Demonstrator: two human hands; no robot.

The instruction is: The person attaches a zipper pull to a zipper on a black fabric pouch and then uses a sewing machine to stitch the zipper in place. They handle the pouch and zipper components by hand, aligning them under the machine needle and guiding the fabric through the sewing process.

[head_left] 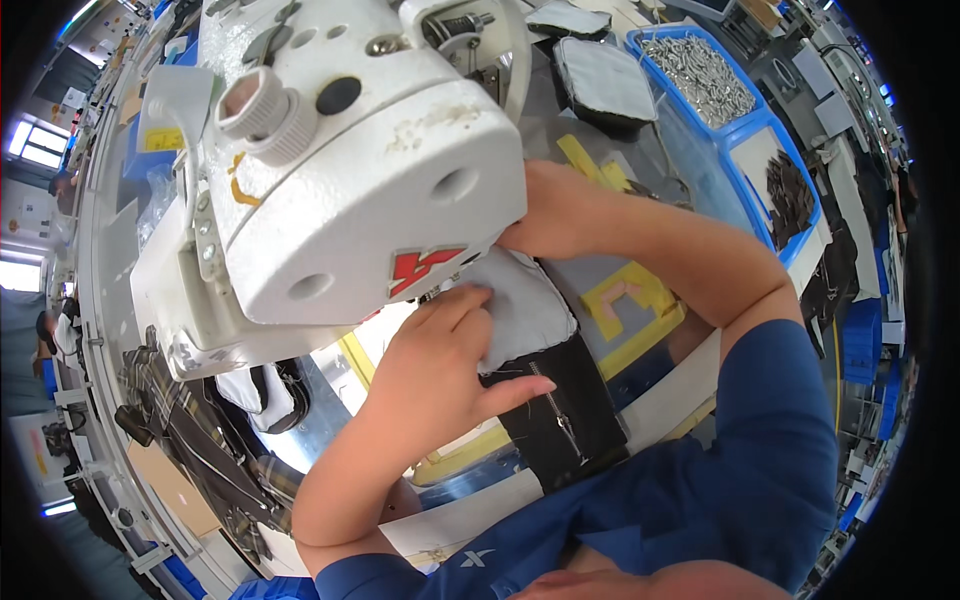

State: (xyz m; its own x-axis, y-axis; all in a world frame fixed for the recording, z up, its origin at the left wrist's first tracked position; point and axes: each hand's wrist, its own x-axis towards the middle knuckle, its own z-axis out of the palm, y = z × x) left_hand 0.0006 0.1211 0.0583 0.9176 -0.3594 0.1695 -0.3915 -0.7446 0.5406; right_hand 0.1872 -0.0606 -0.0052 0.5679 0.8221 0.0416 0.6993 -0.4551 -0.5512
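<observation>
A white sewing machine (365, 170) fills the upper middle. Under its head lies a padded grey-white fabric piece (530, 310), joined to or overlapping a black fabric strip (590, 410) with a zipper along it. My left hand (440, 360) rests on the pale piece left of centre, fingers laid on it and thumb stretched out over the black strip. My right hand (555, 210) reaches in at the right side of the machine head, touching or very near the piece; its fingertips are hidden behind the machine.
Blue trays (730, 135) hold silvery metal parts and dark strips at upper right. Padded black-and-white pieces (600, 75) lie behind, others (260, 395) at left. Plaid and dark fabric (190, 430) lies at lower left. Another person (60, 325) sits at the far left. Yellow tape (635, 280) marks the machine bed.
</observation>
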